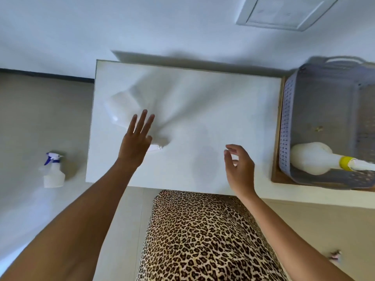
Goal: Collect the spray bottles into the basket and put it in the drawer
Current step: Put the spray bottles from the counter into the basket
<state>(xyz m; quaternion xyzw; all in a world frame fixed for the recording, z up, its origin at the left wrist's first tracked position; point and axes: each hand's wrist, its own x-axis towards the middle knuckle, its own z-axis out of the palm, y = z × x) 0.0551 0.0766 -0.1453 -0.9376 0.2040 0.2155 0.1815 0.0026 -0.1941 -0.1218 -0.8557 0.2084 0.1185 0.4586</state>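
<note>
Bottles are only partly gathered, I'd say. On the floor at the far left stands one spray bottle (53,173), upright, its blue trigger head pointing right toward the desk (203,110). Next, on the desk's left part, a white bottle (123,110) lies on its side, hard to make out against the white top; its long axis seems to run from far-left to near-right, nozzle toward the near-right by the left hand (136,141). That hand hovers over it with fingers spread wide, holding nothing. The right hand (239,169) hangs over the desk's right part, fingers loosely curled, empty. At the right, the basket (288,110) already holds one bottle with a yellow collar (312,159), lying flat, neck pointing right. So one is in, two are left, and the basket is not yet stowed; no drawer shows clearly.
</note>
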